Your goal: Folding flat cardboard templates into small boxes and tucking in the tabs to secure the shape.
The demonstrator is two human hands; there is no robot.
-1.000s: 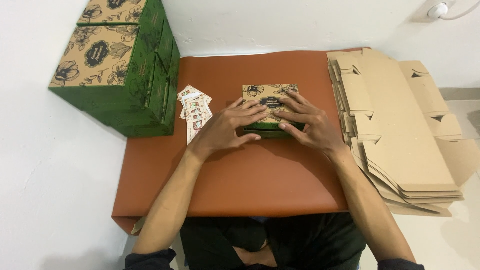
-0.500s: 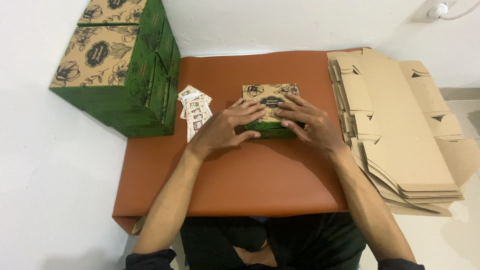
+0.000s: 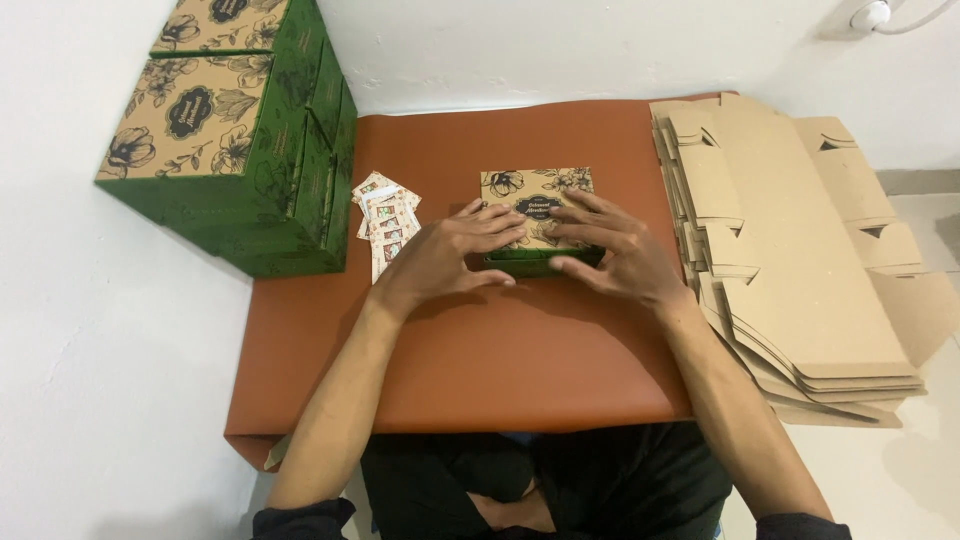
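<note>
- Small green-sided cardboard box with a tan floral-print lid sitting mid-bench on the rust-brown leather-look bench, near the far half
- Left hand flat on the box's left side, fingers spread over the lid, pressing rather than clenched
- Right hand on the box's right side, fingers splayed across the lid, thumb along the green front wall; grasping the box from that side
- Step in hand, by the look of it: pressing the lid or front flap shut on the box
- Next move likely calls for even pressure along the front edge, both hands steadying so the box does not slide
- Fan of small printed paper cards just left of the box, apart from it
- Stack of large green boxes with tan floral tops at far left
- Pile of flat unfolded brown cardboard blanks along the right edge, untouched
</note>
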